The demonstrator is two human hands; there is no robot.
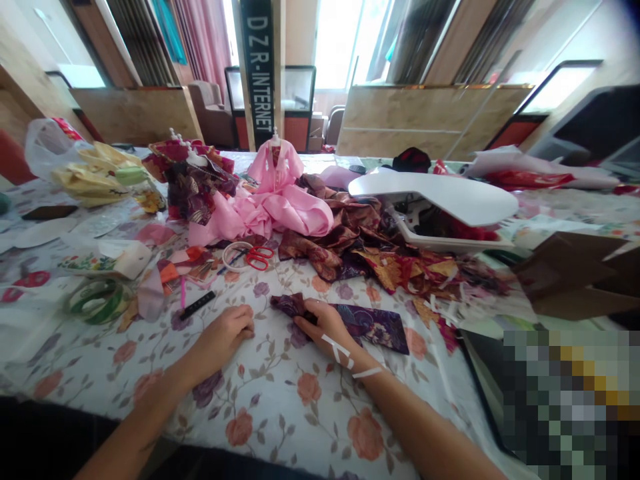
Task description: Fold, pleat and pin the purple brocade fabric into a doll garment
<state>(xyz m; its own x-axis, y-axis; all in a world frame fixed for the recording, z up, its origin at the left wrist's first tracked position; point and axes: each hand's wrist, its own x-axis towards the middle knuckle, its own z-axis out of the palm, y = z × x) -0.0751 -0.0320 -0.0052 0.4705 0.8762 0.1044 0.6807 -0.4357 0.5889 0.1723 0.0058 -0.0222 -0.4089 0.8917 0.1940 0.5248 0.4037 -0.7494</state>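
My right hand point(327, 328) is closed on a dark purple patterned fabric strip point(373, 327), which lies on the flowered tablecloth point(270, 400). The strip's left end is bunched beyond my fingers, and its flat end reaches out to the right. Strips of white tape stick to my right wrist. My left hand point(227, 337) rests on the cloth to the left, apart from the fabric. Its fingers are curled in, and whatever they may hold is hidden. A short black strip with small marks point(198, 305) lies just beyond my left hand.
Farther back are red-handled scissors point(260, 258), a white ring point(233, 257), green tape rolls point(97, 301) and a pink dressed doll form point(275, 163). Brown fabric point(350, 213) and scraps are heaped behind a white-lidded box point(435, 193). A person's blurred-out part is at right.
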